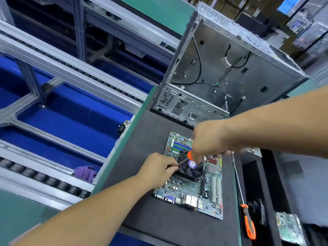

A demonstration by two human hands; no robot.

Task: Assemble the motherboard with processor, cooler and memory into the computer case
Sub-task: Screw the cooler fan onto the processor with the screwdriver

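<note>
Two hands work over the motherboard [191, 189], which lies flat on the dark tabletop [142, 201] at lower centre of the frame, in front of the open case [230, 68] standing at upper right. The right hand [209, 139] curls around the orange handle of a screwdriver [190, 155], its grip closed on the tool above the cooler [190, 168], while the left hand [158, 166] pinches the thin shaft at the fan's left edge to steer the tip. The step in hand looks like fastening the cooler to the board. To do it well, the tip should sit squarely in the screw head, the shaft should stand in line with the screw, and pressure should stay light so the board does not flex; tightening the corners in turn would likely seat the cooler evenly. A slip could scar the board or fan blades. Memory slots [179, 145] show green and blue at the board's far end. A second screwdriver [247, 221] lies to the right, beside another board [288, 228] at lower right. Roller conveyor rails [53, 68] cross the left side over blue flooring, and a purple cloth [85, 173] rests there.
</note>
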